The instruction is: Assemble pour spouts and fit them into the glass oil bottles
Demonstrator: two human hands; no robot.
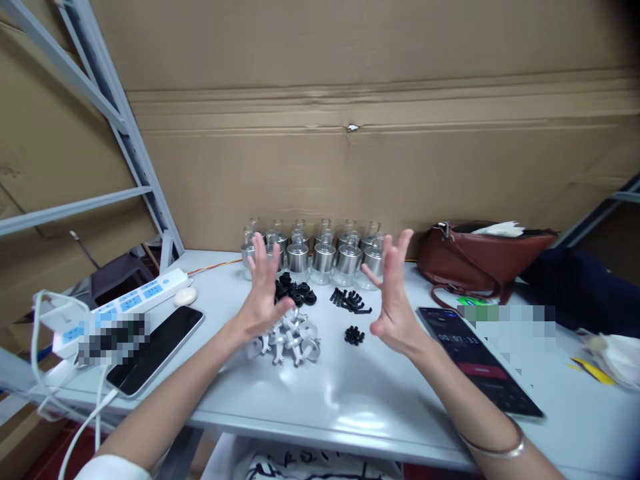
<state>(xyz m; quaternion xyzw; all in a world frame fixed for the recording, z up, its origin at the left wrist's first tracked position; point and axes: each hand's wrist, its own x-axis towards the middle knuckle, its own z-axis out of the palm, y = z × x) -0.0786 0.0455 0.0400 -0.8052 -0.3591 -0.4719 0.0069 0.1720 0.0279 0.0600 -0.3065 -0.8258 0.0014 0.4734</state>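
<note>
While both hands hover spread wide and holding nothing, the heap of silver fittings (290,340) lies on the worktop (350,393) just beneath the left hand (263,293), nearer it than the right hand (395,300).

I am looking into a small assembly workshop or stockroom. Large cardboard sheets (350,100) are lining the wall behind a grey counter (350,393), and metal shelving struts (125,133) are rising at the left. Rows of small glass bottles (320,253), black caps (295,290) and silver fittings (290,340) are sitting sorted in batches.
</note>
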